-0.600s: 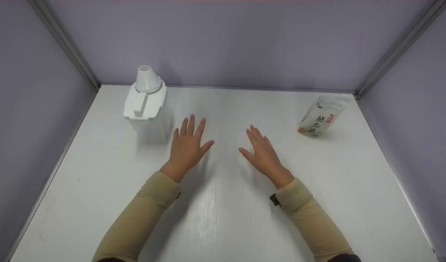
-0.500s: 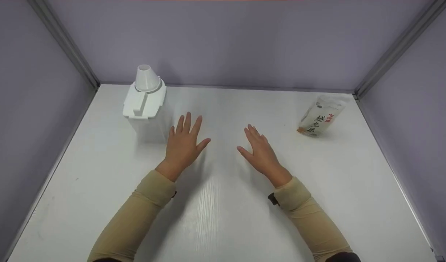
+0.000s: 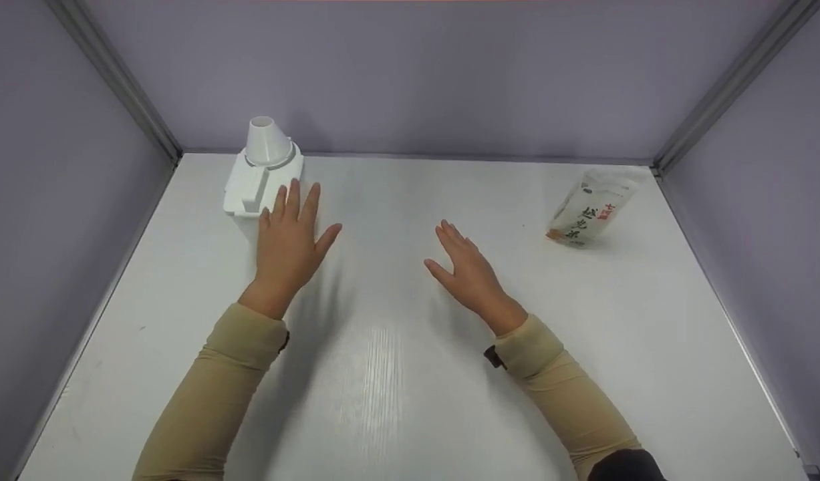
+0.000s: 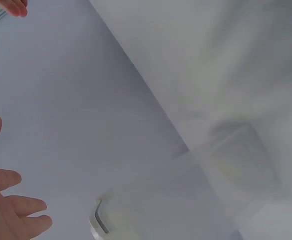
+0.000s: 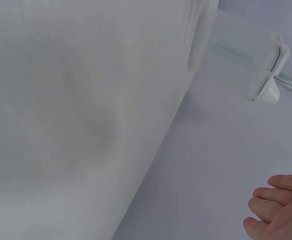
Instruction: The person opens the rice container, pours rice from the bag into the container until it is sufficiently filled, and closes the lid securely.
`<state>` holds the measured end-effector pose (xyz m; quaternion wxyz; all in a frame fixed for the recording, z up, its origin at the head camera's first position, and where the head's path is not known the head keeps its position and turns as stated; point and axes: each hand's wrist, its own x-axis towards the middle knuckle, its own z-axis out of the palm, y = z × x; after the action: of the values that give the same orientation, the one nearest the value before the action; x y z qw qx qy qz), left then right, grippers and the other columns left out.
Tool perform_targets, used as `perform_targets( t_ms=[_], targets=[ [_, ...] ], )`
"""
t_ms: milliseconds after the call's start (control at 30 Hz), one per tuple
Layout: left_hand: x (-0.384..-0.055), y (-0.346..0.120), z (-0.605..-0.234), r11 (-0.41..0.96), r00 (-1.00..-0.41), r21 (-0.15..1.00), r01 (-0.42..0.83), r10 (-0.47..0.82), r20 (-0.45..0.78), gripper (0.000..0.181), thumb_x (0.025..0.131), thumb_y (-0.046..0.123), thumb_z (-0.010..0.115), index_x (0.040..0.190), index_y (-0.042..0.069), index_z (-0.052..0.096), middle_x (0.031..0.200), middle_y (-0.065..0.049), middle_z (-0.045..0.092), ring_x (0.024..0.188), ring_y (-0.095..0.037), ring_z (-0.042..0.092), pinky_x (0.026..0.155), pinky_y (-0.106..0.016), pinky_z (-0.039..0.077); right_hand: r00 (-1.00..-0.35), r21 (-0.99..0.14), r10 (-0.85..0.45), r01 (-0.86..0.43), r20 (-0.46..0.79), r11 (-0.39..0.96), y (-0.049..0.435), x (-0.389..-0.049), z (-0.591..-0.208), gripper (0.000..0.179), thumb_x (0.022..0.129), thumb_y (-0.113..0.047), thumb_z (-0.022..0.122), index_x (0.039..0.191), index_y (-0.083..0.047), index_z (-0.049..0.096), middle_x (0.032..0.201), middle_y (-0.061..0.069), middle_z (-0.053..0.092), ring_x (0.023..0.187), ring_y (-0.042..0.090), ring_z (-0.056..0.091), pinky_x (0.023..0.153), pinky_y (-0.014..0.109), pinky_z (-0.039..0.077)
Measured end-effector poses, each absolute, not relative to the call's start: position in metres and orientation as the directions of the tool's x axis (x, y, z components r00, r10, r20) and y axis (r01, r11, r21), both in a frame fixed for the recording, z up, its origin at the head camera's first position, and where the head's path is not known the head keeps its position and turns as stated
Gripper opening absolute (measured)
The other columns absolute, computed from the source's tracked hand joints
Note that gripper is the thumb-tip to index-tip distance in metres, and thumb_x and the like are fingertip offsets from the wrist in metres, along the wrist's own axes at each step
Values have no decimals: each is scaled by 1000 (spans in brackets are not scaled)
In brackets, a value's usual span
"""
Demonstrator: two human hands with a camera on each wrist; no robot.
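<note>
A clear plastic storage container with a white lid [image 3: 239, 187] stands at the back left of the table. Its lid carries a raised handle and a white cone-shaped cup [image 3: 268, 143]. My left hand [image 3: 288, 250] hovers in front of it with fingers spread, overlapping the container's body and the lid's right edge in the head view. In the left wrist view the see-through container [image 4: 240, 165] shows beside those fingers. My right hand [image 3: 473, 277] is held over the middle of the table, fingers straight and thumb apart, holding nothing.
An upright bag with printed characters [image 3: 587, 212], partly see-through, leans at the back right of the white table [image 3: 396, 374]. Grey panels [image 3: 410, 80] enclose the table at the back and both sides.
My left hand has moved left and forward, from beside the container to in front of it. My right hand has drifted slightly left and forward. Container and bag stay in place.
</note>
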<state>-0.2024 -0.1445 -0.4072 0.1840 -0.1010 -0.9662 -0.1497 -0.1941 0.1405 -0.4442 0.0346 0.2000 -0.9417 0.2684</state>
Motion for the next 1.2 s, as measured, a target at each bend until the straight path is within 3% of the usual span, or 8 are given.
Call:
perform_targets(
  t_ms=[233,433,567,767,967,1200],
  targets=[
    [-208,-174,-402,940,-934,297,169,56,354,67,94,45,50,145,6,30,149,-24,22,137,-39,17,105,-61,17,-904,-517,-387,-422,181,744,123,-195,-440,62,96,-34,52,143,-1,31,150,12,25,138,22,22,111,38,19],
    [-217,-204,-401,888,-941,456,62,-101,323,69,95,46,46,146,4,25,149,-25,18,138,-40,13,107,-58,16,-885,-559,-427,-451,183,696,103,-201,-436,61,96,-34,52,143,-1,33,149,12,28,137,21,25,110,35,21],
    [-222,-218,-406,781,-945,624,6,-201,260,68,98,47,36,148,3,18,150,-25,16,138,-38,12,110,-52,13,-873,-581,-460,-462,163,670,89,-205,-435,59,96,-33,52,142,-1,34,147,12,31,136,20,28,110,32,23],
    [-230,-236,-416,545,-949,830,-116,-307,69,69,99,50,22,149,5,7,154,-17,10,140,-29,8,113,-39,8,-857,-618,-503,-458,114,640,63,-216,-433,56,97,-32,51,141,-2,37,145,11,36,133,20,34,108,29,25],
    [-234,-246,-424,405,-950,881,-247,-281,-137,68,98,50,15,150,8,0,153,-19,11,139,-32,12,112,-45,14,-859,-680,-510,-402,47,613,38,-228,-428,54,97,-36,49,142,-7,38,144,7,39,132,18,36,107,27,27],
    [-235,-251,-427,332,-955,900,-283,-187,-231,73,97,54,15,149,5,6,152,-20,15,136,-36,21,108,-49,23,-863,-723,-504,-335,-21,604,15,-237,-427,54,97,-39,47,142,-10,39,144,4,39,133,15,34,107,25,26]
  ],
)
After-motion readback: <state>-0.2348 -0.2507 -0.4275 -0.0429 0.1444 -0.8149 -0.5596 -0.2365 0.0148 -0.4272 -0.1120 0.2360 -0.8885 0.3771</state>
